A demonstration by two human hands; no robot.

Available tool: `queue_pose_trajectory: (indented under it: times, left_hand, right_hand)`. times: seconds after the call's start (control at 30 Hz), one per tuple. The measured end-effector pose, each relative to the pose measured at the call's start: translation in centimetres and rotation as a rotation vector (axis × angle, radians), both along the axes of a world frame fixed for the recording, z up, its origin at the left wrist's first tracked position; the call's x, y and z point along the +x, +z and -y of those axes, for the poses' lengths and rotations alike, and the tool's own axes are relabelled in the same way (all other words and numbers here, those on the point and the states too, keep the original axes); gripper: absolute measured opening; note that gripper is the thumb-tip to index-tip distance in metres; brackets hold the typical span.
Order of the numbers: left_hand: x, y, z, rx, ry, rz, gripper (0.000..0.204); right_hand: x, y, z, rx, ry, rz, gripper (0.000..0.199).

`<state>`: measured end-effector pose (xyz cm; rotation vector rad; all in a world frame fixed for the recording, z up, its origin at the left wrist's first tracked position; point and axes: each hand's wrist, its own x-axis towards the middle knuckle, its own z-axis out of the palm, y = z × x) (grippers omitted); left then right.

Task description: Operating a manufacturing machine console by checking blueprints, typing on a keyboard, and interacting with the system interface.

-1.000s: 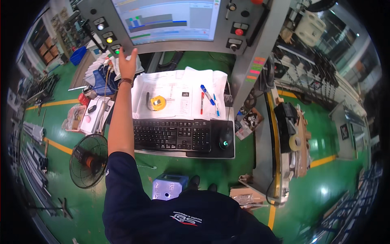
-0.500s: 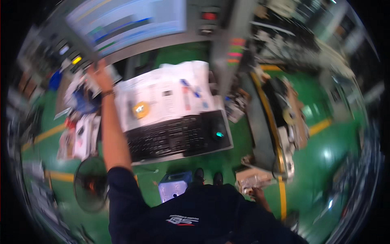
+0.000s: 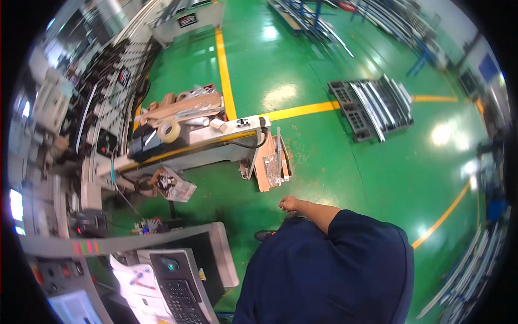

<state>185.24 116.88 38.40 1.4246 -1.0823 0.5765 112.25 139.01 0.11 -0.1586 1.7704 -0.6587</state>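
My right hand (image 3: 289, 204) hangs in front of my body at the end of a bent bare forearm. Its fingers curl loosely inward, and I make out no object in them. Nearest to it is an open carton (image 3: 285, 162) on the floor, holding brown cardboard strips and clear plastic wrap; the hand is apart from it. My left hand is out of sight. At the lower left, the keyboard (image 3: 181, 299) and a mouse (image 3: 171, 265) rest on a tray beside printed sheets (image 3: 132, 283) with pens on them.
A machine bed with a yellow edge (image 3: 189, 148) bears a tape roll (image 3: 168, 130) and cardboard pieces. Below it stands a carton of scraps (image 3: 175, 186). A black pallet (image 3: 372, 108) carries metal profiles. More profiles lie at the far right. The console's screen (image 3: 75, 308) is lower left.
My view has swung to the right, so the console has shifted to the lower left. My left hand, earlier at the console's buttons, has left the picture. My right hand shows more fully.
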Motion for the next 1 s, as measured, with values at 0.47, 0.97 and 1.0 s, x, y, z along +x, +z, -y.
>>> queue_pose_trajectory:
  times: [0.47,0.97,1.0]
  left_hand:
    - [-48.9,-5.9,-3.0,0.421,-0.904,-0.194,0.029]
    - [-63.3,-14.7,-20.5,1.353,-1.632,0.131,0.029]
    - [-63.0,-14.6,-20.3,1.371,-1.609,0.139,0.029]
  right_hand:
    - [-14.2,-12.1,-27.3,0.018,-0.332,-0.092,0.03]
    - [-13.6,-6.3,-28.6,0.096,-0.601,0.103,0.038]
    - [-13.6,-6.5,-28.1,0.088,-0.587,0.098,0.038]
